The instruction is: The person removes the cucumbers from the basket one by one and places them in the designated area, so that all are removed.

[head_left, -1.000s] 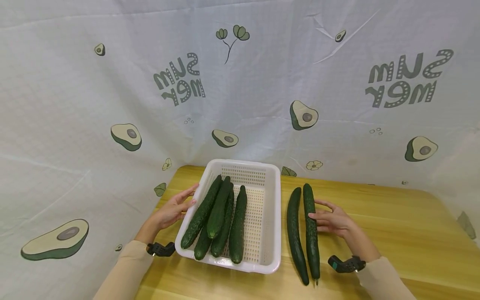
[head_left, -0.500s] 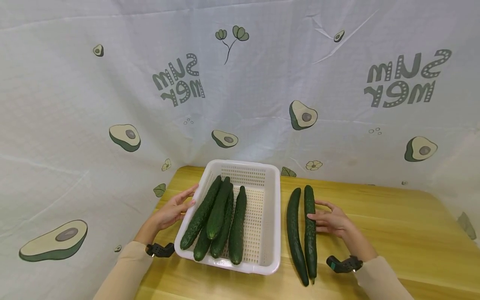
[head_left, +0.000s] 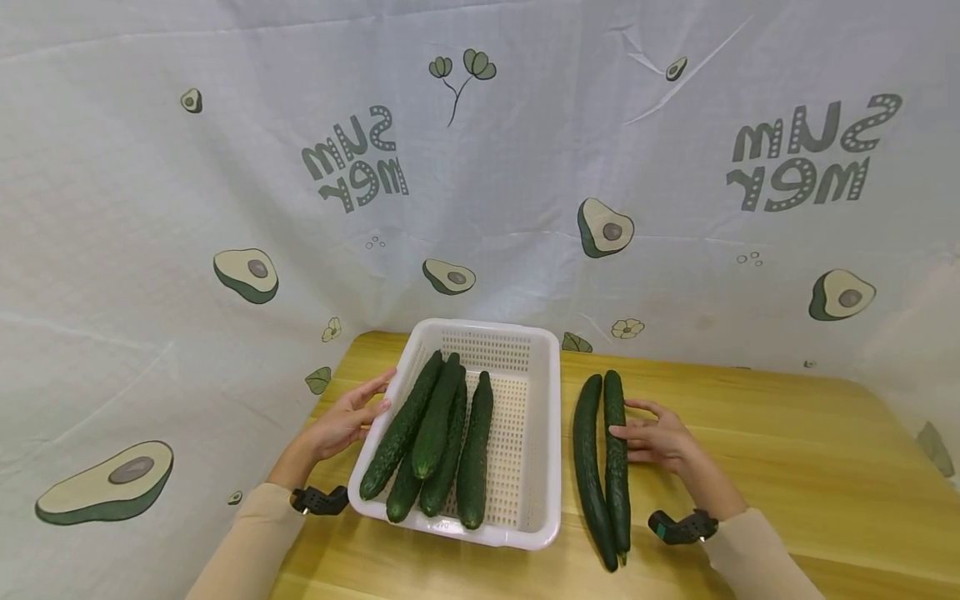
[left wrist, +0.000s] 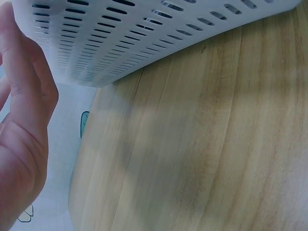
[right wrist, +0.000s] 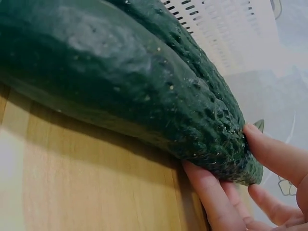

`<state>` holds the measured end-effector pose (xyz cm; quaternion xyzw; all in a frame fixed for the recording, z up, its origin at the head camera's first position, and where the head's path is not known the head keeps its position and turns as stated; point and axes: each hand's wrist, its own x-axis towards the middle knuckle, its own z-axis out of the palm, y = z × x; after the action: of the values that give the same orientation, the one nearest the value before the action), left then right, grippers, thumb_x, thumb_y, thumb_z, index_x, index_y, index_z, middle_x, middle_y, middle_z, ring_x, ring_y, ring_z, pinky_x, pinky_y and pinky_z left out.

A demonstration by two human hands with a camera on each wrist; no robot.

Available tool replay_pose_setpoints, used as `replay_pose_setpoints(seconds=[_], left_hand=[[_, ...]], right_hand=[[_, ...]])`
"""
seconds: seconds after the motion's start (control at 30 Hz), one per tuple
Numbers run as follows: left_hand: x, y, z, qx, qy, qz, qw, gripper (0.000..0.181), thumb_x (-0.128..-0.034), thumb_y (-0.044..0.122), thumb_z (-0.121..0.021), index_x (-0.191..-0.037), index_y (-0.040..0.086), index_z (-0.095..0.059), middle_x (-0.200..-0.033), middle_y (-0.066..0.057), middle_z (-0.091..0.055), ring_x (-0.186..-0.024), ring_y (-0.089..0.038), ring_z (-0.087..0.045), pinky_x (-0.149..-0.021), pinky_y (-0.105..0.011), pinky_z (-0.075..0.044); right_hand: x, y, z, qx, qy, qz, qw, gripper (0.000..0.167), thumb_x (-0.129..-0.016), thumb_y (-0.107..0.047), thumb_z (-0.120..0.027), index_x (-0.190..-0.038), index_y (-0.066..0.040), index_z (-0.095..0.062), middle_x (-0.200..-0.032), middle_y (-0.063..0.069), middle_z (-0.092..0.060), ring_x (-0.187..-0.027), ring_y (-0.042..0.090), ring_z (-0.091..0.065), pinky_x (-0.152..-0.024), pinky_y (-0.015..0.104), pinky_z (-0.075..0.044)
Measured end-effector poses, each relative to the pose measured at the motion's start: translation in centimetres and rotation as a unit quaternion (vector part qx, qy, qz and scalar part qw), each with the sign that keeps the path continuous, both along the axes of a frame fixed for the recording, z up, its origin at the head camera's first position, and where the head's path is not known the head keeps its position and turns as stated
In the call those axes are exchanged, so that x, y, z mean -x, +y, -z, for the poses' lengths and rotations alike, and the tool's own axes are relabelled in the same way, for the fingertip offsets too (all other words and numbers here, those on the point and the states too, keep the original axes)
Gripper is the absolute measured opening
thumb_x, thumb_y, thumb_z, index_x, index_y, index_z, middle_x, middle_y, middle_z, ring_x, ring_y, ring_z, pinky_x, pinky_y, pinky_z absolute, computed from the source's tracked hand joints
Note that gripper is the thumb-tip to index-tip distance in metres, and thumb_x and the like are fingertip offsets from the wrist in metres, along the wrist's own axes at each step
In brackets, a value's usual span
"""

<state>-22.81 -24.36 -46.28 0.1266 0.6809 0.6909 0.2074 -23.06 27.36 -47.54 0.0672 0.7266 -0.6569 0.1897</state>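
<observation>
A white plastic basket (head_left: 543, 433) holds several dark green cucumbers (head_left: 474, 454), piled toward its left side. My left hand (head_left: 348, 423) rests against the basket's left edge, fingers extended. In the left wrist view the same hand (left wrist: 24, 106) stands beside the slotted basket wall (left wrist: 130, 33). Right of the basket two long cucumbers lie side by side on the table. My right hand (head_left: 658, 435) holds the right-hand one, a straight cucumber (head_left: 617, 467), thumb on top and fingers along its right side. The curved cucumber (head_left: 588, 458) lies just left of it, close or touching at the near end.
The wooden table (head_left: 772, 450) extends to the right of my right hand. Behind it hangs a pale curtain (head_left: 517, 167) printed with avocados and lettering. A black wrist camera (head_left: 684, 527) is strapped to my right wrist, another one (head_left: 321, 500) to my left.
My right hand has shifted slightly left with the straight cucumber, narrowing the gap to the curved one. The left hand and the basket have stayed put.
</observation>
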Motion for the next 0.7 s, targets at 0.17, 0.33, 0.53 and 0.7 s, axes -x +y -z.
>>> replay_pose_setpoints(seconds=[0.17,0.33,0.53,0.7], left_hand=[[0.0,-0.05,0.05,-0.001,0.001,0.002,1.0,0.063,-0.1074,0.013,-0.047,-0.162,0.021,-0.017,-0.154,-0.017,-0.021,-0.107,-0.02,-0.059,-0.079,-0.038,-0.058],[0.03,-0.1,0.24,-0.001,0.006,0.004,1.0,0.063,-0.1073,0.013,-0.048,-0.162,0.021,-0.017,-0.153,-0.018,-0.021,-0.107,-0.02,-0.061,-0.08,-0.039,-0.058],[0.09,-0.12,0.4,0.003,0.005,0.0,1.0,0.063,-0.1073,0.014,-0.048,-0.162,0.022,-0.018,-0.154,-0.017,-0.021,-0.106,-0.02,-0.061,-0.079,-0.037,-0.058],[0.0,-0.12,0.31,0.004,0.005,0.002,1.0,0.063,-0.1074,0.014,-0.048,-0.162,0.022,-0.017,-0.155,-0.016,-0.02,-0.107,-0.02,-0.06,-0.079,-0.037,-0.058]], right_hand=[[-0.06,-0.15,0.04,-0.005,0.002,0.002,1.0,0.084,-0.091,-0.003,-0.072,-0.155,0.006,-0.018,-0.142,0.043,-0.031,-0.091,0.025,-0.068,-0.076,0.048,-0.059],[-0.01,-0.01,0.14,-0.017,-0.001,0.006,0.9998,0.083,-0.091,-0.002,-0.073,-0.155,0.006,-0.022,-0.137,0.04,-0.04,-0.095,0.027,-0.067,-0.077,0.049,-0.058],[-0.01,0.15,0.3,-0.025,0.007,0.009,0.9996,0.082,-0.09,-0.002,-0.074,-0.154,0.007,-0.024,-0.13,0.033,-0.049,-0.096,0.029,-0.067,-0.078,0.05,-0.058],[-0.16,0.33,0.32,-0.03,0.018,0.009,0.9993,0.08,-0.09,-0.002,-0.074,-0.153,0.009,-0.026,-0.12,0.028,-0.058,-0.094,0.028,-0.068,-0.075,0.047,-0.059]])
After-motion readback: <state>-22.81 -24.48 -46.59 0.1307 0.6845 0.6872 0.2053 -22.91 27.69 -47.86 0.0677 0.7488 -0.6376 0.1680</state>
